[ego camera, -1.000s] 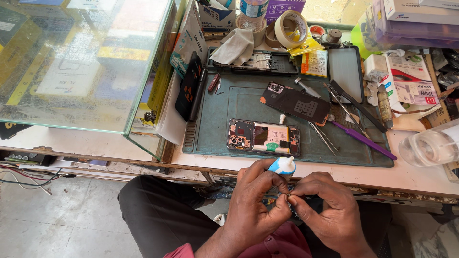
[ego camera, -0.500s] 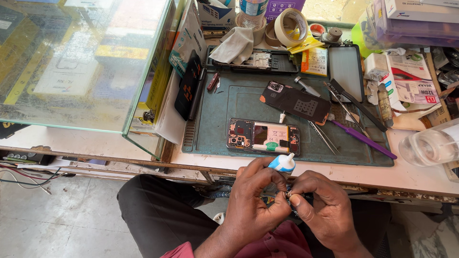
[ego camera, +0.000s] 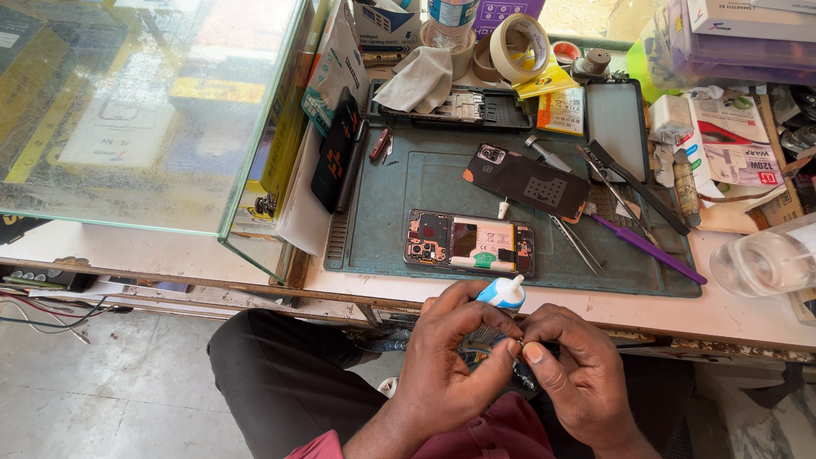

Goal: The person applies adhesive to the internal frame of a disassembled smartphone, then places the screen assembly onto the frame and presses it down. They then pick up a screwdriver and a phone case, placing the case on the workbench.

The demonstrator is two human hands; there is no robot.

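Left hand (ego camera: 442, 365) clasped round glue tube (ego camera: 497, 299)

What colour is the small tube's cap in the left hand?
Blue, above a white tube in the left hand; head view.

A worn wooden workbench (ego camera: 595, 316) stood just beyond the hands. A glass display case (ego camera: 144, 110) sat far left; grey tiled floor (ego camera: 102, 382) lay below left, daylit.
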